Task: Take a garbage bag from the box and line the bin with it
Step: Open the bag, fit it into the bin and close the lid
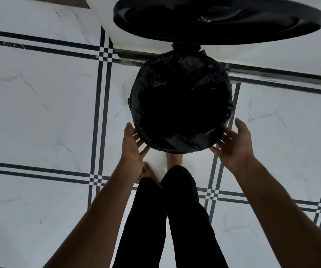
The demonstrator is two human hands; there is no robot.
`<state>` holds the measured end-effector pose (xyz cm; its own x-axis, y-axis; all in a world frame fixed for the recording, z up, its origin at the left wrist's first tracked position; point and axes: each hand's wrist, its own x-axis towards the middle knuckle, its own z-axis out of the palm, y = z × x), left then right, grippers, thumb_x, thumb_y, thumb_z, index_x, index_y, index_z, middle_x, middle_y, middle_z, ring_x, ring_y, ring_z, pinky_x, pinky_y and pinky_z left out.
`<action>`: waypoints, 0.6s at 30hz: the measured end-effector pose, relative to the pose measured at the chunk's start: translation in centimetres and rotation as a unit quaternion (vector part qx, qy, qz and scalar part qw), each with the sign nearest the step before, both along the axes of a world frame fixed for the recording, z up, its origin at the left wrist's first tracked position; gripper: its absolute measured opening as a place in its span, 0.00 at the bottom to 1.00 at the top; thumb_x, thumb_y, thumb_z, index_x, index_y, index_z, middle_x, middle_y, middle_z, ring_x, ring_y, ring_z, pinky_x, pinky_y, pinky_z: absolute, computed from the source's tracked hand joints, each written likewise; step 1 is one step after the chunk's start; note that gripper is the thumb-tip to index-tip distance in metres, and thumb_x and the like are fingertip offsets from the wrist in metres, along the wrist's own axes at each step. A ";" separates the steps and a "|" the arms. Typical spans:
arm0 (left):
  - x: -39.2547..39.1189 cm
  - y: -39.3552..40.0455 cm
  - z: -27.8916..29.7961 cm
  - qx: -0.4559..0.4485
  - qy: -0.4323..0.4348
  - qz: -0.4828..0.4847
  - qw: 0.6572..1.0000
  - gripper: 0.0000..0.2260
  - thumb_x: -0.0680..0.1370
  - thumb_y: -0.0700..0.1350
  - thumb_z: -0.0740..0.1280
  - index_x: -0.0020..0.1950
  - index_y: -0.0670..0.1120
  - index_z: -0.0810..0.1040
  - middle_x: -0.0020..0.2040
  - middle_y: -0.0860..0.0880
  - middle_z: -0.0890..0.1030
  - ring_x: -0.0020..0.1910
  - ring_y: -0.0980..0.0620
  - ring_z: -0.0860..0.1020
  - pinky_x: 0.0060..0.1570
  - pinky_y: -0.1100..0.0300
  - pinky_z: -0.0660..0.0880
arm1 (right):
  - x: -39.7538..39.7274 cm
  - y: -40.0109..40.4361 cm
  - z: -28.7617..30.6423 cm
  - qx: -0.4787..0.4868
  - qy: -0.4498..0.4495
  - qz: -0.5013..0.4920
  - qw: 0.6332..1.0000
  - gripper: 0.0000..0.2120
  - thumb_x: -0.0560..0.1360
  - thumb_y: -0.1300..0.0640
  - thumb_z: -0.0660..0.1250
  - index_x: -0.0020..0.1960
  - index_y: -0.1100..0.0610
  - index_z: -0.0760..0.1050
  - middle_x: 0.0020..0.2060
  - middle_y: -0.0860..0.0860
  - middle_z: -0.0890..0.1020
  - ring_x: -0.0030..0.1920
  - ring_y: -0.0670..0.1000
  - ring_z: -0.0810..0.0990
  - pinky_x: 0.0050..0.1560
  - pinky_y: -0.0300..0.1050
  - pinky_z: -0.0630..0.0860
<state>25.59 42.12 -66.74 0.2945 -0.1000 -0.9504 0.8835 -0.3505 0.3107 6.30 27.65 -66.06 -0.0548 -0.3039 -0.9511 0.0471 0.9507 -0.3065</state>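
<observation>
Tiled floor: bin holds black bag.

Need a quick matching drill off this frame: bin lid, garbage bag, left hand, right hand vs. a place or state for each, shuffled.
Column 1
1. bin lid
2. garbage bag
3. left hand
4. right hand

Column 2
A. fingers spread, at the bin's right side
B. flipped up, standing open at the top of the view
C. fingers spread, at the bin's left side
D. black, crinkled, draped over the bin's rim

Pairs: 1-B, 2-D, 3-C, 4-A
</observation>
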 end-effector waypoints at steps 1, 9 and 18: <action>0.0 -0.1 -0.2 -0.008 0.013 0.017 1.000 0.23 0.83 0.58 0.53 0.70 0.46 0.71 0.65 0.45 0.76 0.64 0.45 0.74 0.66 0.46 0.71 | 0.0 -0.1 -0.1 0.001 -0.006 -0.008 1.000 0.24 0.79 0.40 0.59 0.62 0.58 0.77 0.56 0.53 0.82 0.57 0.53 0.81 0.61 0.57 0.76; -0.1 1.0 -0.8 -0.030 0.048 0.096 0.994 0.22 0.82 0.58 0.54 0.64 0.42 0.74 0.57 0.43 0.80 0.56 0.45 0.79 0.62 0.49 0.75 | -0.4 -0.1 -1.0 -0.006 -0.028 -0.066 0.997 0.23 0.78 0.40 0.60 0.56 0.58 0.79 0.50 0.53 0.82 0.55 0.53 0.82 0.54 0.51 0.79; -0.6 1.5 -1.1 -0.040 0.079 0.083 0.993 0.24 0.82 0.60 0.53 0.67 0.45 0.73 0.62 0.45 0.78 0.62 0.45 0.76 0.65 0.44 0.71 | -2.9 3.8 -1.6 0.033 -0.045 -0.094 0.994 0.23 0.79 0.38 0.59 0.56 0.57 0.78 0.51 0.55 0.83 0.55 0.54 0.82 0.60 0.55 0.77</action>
